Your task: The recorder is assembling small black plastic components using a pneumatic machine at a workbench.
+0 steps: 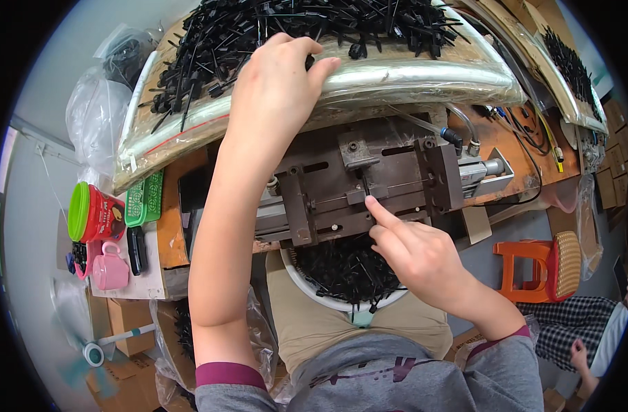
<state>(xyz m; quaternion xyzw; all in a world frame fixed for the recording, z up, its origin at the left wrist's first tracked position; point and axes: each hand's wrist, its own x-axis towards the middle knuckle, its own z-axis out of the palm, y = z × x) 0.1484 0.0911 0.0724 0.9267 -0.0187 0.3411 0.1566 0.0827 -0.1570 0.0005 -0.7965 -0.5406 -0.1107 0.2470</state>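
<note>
My left hand [276, 79] reaches over the padded front edge of a tray and touches a heap of black plastic parts with thin stems [224, 51]. Its thumb and forefinger are apart, with a dark part showing in the gap; the other fingertips are hidden. My right hand [417, 250] stretches its forefinger onto a small black part [366, 185] standing in the middle of a dark metal clamping fixture [321, 175]. The other fingers of that hand curl loosely, and nothing shows in them. Below the fixture, a white basin [297, 279] on my lap holds many similar black parts [348, 268].
A pneumatic cylinder [475, 175] with hoses flanks the fixture on the right. At left are a red tub [104, 218], a green basket [145, 199] and a pink mug [110, 268]. An orange stool [527, 271] and a seated person [568, 329] are at right.
</note>
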